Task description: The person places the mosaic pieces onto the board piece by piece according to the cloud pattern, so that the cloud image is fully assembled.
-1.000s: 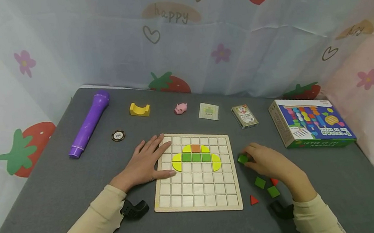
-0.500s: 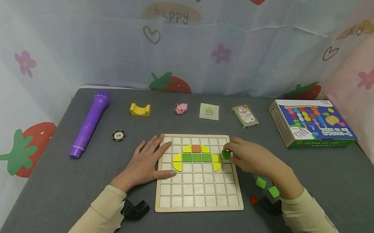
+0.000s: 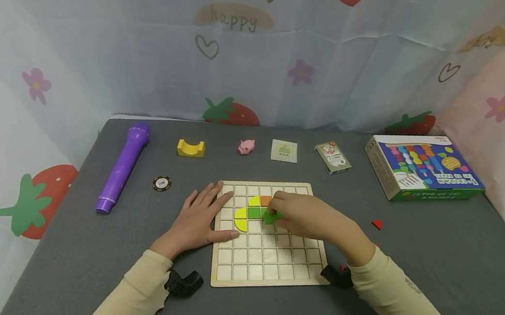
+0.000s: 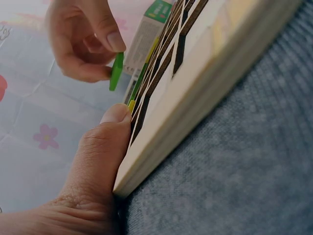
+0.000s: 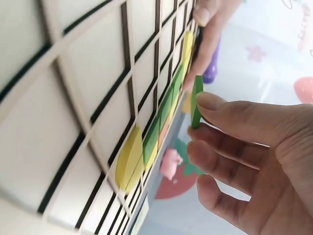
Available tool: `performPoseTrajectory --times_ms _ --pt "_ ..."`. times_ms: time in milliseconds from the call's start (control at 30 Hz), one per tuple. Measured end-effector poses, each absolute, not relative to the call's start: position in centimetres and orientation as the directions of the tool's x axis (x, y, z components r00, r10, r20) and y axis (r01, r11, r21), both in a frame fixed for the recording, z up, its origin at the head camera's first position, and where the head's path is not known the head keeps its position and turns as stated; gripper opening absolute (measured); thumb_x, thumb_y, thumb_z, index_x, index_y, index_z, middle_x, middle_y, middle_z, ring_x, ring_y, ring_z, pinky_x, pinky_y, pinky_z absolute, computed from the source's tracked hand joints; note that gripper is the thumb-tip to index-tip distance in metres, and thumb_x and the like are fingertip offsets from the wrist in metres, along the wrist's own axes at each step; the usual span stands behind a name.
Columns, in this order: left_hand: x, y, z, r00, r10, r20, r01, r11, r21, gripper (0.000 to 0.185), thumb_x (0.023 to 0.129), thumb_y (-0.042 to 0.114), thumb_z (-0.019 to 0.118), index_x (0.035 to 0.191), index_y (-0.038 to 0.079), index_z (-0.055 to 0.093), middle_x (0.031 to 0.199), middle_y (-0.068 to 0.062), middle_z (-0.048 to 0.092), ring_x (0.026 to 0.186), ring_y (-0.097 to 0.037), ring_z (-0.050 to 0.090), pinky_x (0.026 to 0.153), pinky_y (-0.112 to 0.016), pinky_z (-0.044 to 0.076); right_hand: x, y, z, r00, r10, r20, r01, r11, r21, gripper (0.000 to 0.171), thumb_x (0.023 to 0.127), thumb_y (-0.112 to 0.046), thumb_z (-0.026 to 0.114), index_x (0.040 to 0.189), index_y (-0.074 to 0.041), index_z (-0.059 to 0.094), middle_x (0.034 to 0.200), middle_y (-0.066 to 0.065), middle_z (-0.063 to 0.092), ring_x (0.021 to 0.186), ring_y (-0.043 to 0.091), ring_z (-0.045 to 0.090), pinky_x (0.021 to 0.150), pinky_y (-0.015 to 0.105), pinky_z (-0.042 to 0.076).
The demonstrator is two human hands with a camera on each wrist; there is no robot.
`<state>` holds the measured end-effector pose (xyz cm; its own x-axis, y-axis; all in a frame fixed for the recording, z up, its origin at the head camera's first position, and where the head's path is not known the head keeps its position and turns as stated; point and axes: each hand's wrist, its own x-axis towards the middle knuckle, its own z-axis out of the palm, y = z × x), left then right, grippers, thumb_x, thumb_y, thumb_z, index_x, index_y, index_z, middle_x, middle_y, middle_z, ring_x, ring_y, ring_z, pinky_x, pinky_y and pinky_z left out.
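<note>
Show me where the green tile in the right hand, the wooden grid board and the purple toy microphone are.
green tile (image 5: 196,102): right wrist view, on its thin edge.
wooden grid board (image 3: 265,273): head view, bare squares in the near row.
purple toy microphone (image 3: 120,170): head view, middle of its handle.

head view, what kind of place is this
Probably a play or craft corner set up at a grey cloth-covered table: strawberry-print curtains hang around it, with a wooden grid puzzle board and a purple toy microphone.
</note>
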<state>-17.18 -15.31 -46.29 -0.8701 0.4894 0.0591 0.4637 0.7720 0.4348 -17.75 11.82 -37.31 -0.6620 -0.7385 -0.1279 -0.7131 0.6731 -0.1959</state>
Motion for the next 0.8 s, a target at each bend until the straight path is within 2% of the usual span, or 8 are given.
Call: performPoseTrajectory --times_ms 133,367,633,800 --pt "-17.2 -15.2 -46.2 -0.872 0.488 0.052 0.459 0.775 0.434 0.093 0.081 0.067 0.061 0.154 0.021 0.025 0.161 -0.009 0.011 0.148 -0.03 0.009 0.116 -0.057 0.006 -17.7 10.8 -37.4 -0.643 -0.753 -0.142 -0.729 0.658 -0.189 0.019 0.088 -0.018 0.071 0.105 -0.013 0.067 0.1 -0.004 0.059 0.081 0.008 0.057 0.073 0.027 0.051" --pt "-17.2 -15.2 -46.2 -0.873 0.486 0.043 0.455 0.779 0.432 0.094 0.081 0.065 0.062 0.154 0.02 0.024 0.161 -0.009 0.011 0.148 -0.03 0.009 0.116 -0.056 0.006 -17.6 9.6 -37.7 -0.612 -0.775 -0.154 -0.76 0.631 -0.156 0.013 0.088 -0.022 0.071 0.098 -0.014 0.067 0.088 -0.006 0.053 0.071 0.007 0.048 0.064 0.023 0.043" --pt "-17.2 -15.3 -46.3 -0.873 0.485 0.049 0.458 0.781 0.426 0.093 0.081 0.066 0.062 0.154 0.021 0.024 0.161 -0.009 0.012 0.148 -0.029 0.01 0.116 -0.056 0.006 -17.6 8.7 -37.9 -0.597 -0.782 -0.179 -0.768 0.621 -0.154 0.011 0.089 -0.018 0.07 0.098 -0.014 0.067 0.098 -0.003 0.059 0.081 0.008 0.055 0.073 0.025 0.05" --pt "-17.2 -15.3 -46.4 -0.873 0.485 0.048 0.457 0.78 0.427 0.093 0.081 0.065 0.062 0.154 0.021 0.025 0.161 -0.009 0.012 0.148 -0.03 0.01 0.116 -0.056 0.006 -17.6 8.2 -38.0 -0.596 -0.784 -0.174 -0.774 0.619 -0.135 0.011 0.088 -0.02 0.071 0.097 -0.014 0.066 0.095 -0.004 0.058 0.08 0.008 0.053 0.072 0.024 0.049"
